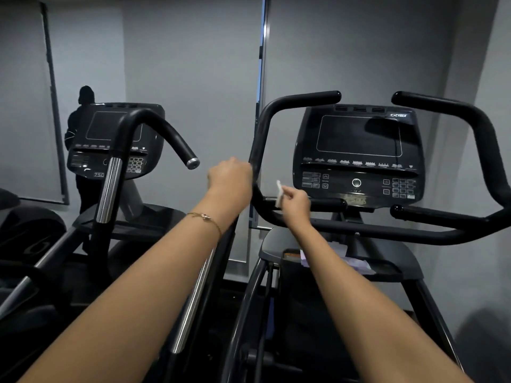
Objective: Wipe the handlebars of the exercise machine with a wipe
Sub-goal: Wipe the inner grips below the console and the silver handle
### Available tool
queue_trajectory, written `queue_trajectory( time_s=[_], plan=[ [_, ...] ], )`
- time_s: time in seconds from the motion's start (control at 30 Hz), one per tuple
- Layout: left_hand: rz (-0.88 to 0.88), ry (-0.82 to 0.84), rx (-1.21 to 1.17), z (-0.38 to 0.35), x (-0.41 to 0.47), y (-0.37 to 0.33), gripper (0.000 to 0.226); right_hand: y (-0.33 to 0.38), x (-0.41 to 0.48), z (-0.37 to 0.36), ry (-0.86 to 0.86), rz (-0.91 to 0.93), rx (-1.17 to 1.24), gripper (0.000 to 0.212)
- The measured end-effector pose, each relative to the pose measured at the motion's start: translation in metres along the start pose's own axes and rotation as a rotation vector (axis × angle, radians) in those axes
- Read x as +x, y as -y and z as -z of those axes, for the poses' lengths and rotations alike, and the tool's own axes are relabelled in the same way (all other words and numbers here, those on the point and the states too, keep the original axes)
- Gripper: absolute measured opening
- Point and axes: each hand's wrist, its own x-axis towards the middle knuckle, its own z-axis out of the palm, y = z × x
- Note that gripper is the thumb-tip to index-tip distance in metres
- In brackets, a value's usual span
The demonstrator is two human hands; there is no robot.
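Black tubular handlebar [259, 139]: upright runs 6 to 12 o'clock, top bends toward 3. Left hand [231, 179] curled round upright. Right hand [296, 207], at its 3 o'clock, pinches small white wipe [279, 193] beside bar.

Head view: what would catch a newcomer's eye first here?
Two bare forearms reach to the centre: the left hand grips the upright of the black handlebar, and the right hand beside it pinches a small white wipe. Behind them sits the dark console, right of centre.
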Motion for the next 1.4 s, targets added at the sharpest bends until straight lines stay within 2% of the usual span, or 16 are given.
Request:
queue_trajectory(
  time_s=[0.1,0.27,0.47,0.57,0.67,0.77,0.83,1.03,1.27,1.4],
  plan=[
    [-0.11,-0.026,0.154,-0.01,0.025,-0.026,0.029,-0.035,0.019,0.021,-0.069,-0.007,-0.138,0.033],
    [-0.15,-0.004,0.389,-0.047,0.068,-0.056,0.03,-0.039,0.052,0.013,0.061,0.207,-0.374,0.027],
    [-0.004,0.068,0.655,-0.101,0.103,-0.062,0.037,-0.039,0.073,-0.019,0.335,0.483,-0.79,0.012],
    [0.036,0.048,0.695,-0.112,0.111,-0.064,0.036,-0.044,0.078,-0.024,0.357,0.59,-0.963,0.015],
    [0.053,0.027,0.692,-0.114,0.111,-0.065,0.036,-0.042,0.08,0.0,0.32,0.564,-1.083,0.021],
    [0.049,0.034,0.696,-0.114,0.109,-0.066,0.04,-0.049,0.082,0.042,0.2,0.381,-1.1,0.025],
    [0.055,0.043,0.706,-0.114,0.109,-0.066,0.041,-0.051,0.081,0.052,0.199,0.316,-1.099,0.028],
    [0.111,0.025,0.687,-0.119,0.11,-0.069,0.042,-0.042,0.073,0.018,0.316,0.419,-1.028,0.025],
    [0.092,0.051,0.729,-0.12,0.107,-0.072,0.04,-0.057,0.064,0.054,0.137,0.321,-1.013,0.024],
    [0.091,0.038,0.77,-0.122,0.105,-0.072,0.039,-0.051,0.062,0.044,0.214,0.391,-1.011,0.023]
  ],
)
